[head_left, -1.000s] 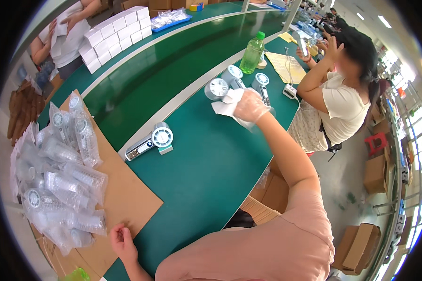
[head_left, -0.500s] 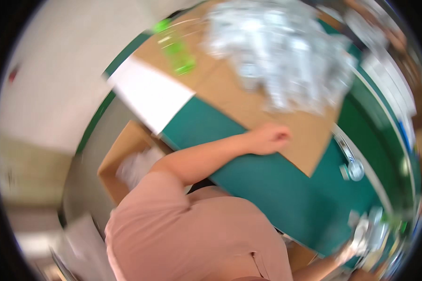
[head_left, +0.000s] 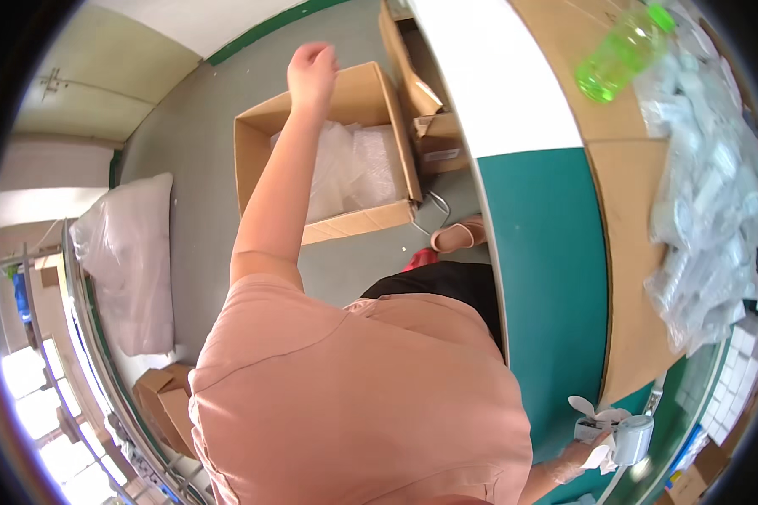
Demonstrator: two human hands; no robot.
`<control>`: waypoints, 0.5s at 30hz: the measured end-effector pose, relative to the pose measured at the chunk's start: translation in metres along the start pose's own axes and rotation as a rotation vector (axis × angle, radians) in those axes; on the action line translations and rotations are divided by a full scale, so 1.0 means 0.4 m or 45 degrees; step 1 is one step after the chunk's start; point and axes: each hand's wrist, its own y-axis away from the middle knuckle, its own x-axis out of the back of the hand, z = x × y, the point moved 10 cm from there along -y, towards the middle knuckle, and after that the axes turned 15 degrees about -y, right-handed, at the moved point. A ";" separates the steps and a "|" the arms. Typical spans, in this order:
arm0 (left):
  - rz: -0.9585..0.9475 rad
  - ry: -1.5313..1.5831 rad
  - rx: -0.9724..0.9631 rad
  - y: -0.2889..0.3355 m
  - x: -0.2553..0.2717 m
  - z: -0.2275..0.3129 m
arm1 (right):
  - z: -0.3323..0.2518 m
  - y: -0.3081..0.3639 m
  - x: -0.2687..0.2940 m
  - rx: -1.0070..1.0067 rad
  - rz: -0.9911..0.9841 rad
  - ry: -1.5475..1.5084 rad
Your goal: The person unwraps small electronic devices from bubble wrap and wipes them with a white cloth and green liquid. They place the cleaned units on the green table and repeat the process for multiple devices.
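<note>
My left hand (head_left: pixel 312 74) is raised over an open cardboard box (head_left: pixel 242 164), its fingers curled in a loose fist with nothing showing in them. Clear plastic bags (head_left: pixel 366 168), partly bubble-textured, fill the box below it. At the lower right, my right hand (head_left: pixel 569 461), in what looks like a thin clear glove, is closed on a pale blue-grey cylindrical part (head_left: pixel 634 439) with white flaps around it. That part is above the near end of the green table (head_left: pixel 547 252), and my fingers are partly hidden.
On cardboard (head_left: pixel 632 177) along the table lie many clear-bagged pale parts (head_left: pixel 699 194) and a bottle of green liquid (head_left: pixel 623 55). White sheeting (head_left: pixel 497 76) covers the table's far end. A plastic-wrapped bundle (head_left: pixel 135 261) and another carton (head_left: pixel 170 404) are at left.
My view and body have turned left, away from the table. My left hand has gone from above the table to over the cardboard box. My right hand still holds the blue-grey part.
</note>
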 end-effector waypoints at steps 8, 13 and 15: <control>-2.002 -0.968 0.047 0.566 -0.237 -0.518 | -0.078 -0.036 -0.075 -0.066 -0.074 -0.007; -1.942 -1.379 -0.426 0.652 -0.344 -0.492 | -0.124 -0.058 -0.118 -0.070 -0.131 -0.022; -1.973 -1.463 -0.514 0.684 -0.352 -0.509 | -0.143 -0.068 -0.132 -0.065 -0.145 -0.020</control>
